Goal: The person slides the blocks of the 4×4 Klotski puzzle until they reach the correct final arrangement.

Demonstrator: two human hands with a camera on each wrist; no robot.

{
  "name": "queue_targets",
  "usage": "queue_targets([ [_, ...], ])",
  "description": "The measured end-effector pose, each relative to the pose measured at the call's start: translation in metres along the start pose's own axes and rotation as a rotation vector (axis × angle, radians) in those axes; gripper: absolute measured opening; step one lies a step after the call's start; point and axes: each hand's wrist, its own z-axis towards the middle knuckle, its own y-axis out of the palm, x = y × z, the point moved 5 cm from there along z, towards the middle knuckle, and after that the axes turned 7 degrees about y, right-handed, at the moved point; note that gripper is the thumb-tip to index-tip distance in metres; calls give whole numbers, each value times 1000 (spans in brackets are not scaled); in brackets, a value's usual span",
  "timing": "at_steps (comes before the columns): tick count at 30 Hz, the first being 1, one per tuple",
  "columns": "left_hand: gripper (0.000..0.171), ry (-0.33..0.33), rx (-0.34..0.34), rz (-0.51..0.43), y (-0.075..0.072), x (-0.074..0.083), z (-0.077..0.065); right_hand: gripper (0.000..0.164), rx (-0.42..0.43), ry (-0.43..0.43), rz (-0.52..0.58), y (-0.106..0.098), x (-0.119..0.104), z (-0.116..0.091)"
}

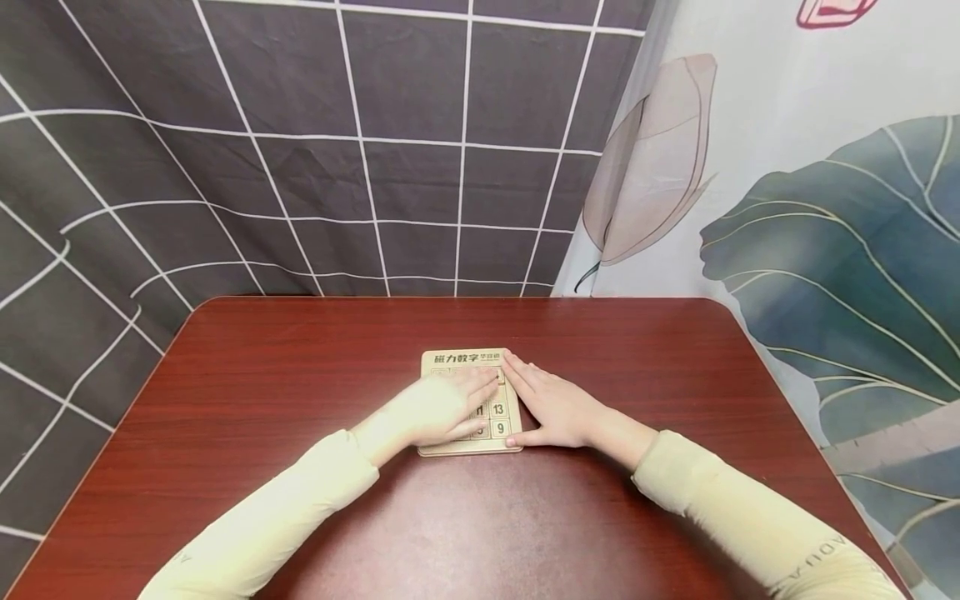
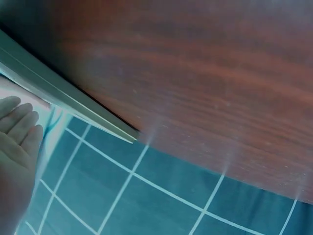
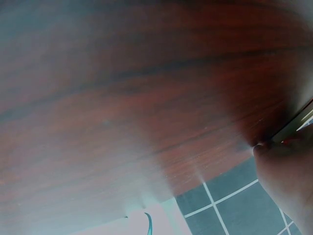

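Observation:
A pale number slide puzzle board (image 1: 513,421) lies flat on the table, with dark characters along its top edge. My left hand (image 1: 438,408) rests over the numbered tiles, fingers straight and pointing right, hiding most of them; 11, 13 and 9 show. At the board's right side is my right hand (image 1: 566,408), its straight fingers reaching the upper right corner and its thumb touching the lower right one. In the left wrist view, the board's side (image 2: 73,98) runs past the hand (image 2: 19,139). The right wrist view catches part of the right hand (image 3: 288,171) at the edge.
The reddish-brown wooden table (image 1: 300,358) has rounded far corners. Behind it hangs a dark curtain (image 1: 412,183) with a white grid, and to the right a pale curtain (image 1: 787,92) with large leaf prints.

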Motion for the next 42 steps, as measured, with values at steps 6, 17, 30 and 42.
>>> queue_targets([
  [6,63,-44,-40,-44,6,-14,7,115,-10,5,-3,3,2,1],
  [17,60,-3,-22,0,3,-3,5,115,-20,10,-2,1,0,0],
  [30,60,33,-4,-6,3,-2,1,115,-16,13,5,2,1,0],
  [42,61,-78,-14,-59,0,-26,-15,115,-12,14,2,1,1,0],
])
